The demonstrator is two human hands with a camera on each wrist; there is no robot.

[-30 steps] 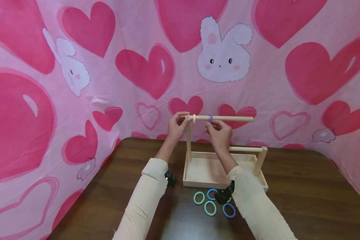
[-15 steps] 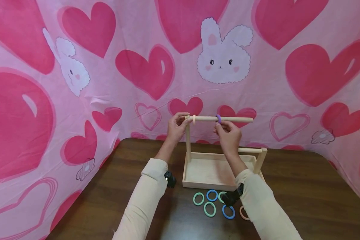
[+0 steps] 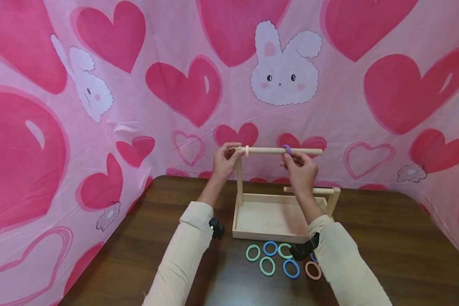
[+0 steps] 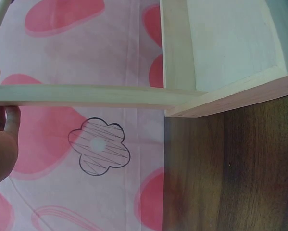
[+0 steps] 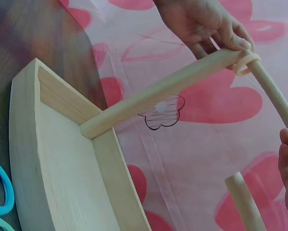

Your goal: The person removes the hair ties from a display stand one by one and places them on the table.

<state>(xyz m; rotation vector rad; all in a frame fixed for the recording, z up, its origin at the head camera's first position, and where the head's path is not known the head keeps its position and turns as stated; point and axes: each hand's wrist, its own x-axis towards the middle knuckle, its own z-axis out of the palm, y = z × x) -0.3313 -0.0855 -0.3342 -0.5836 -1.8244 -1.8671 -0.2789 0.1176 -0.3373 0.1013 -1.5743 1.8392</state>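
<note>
A wooden stand has a tall post [image 3: 239, 182] on its left, with a horizontal rod [image 3: 264, 150] running right from the top. My left hand [image 3: 225, 163] grips the post's top end, thumb and fingers on either side, as the right wrist view also shows. Just right of those fingers, a pale peach ring [image 3: 247, 152] hangs around the rod. Further along, my right hand [image 3: 303, 172] pinches a purple ring [image 3: 287, 148] from below; that ring encircles the rod and leans a little. The right wrist view cuts off most of the right hand.
The stand's shallow tray [image 3: 269, 235] sits on the dark wooden table [image 3: 191, 255]. A shorter post [image 3: 332, 202] with a lower rod [image 3: 313, 191] rises at its right. Before it lie several loose rings, including a blue ring [image 3: 291, 277] and an orange ring [image 3: 313, 279], some partly behind the right wrist camera.
My right hand has slid the purple ring rightward along the upper rod, toward its free end. The left hand and the peach ring have stayed put.
</note>
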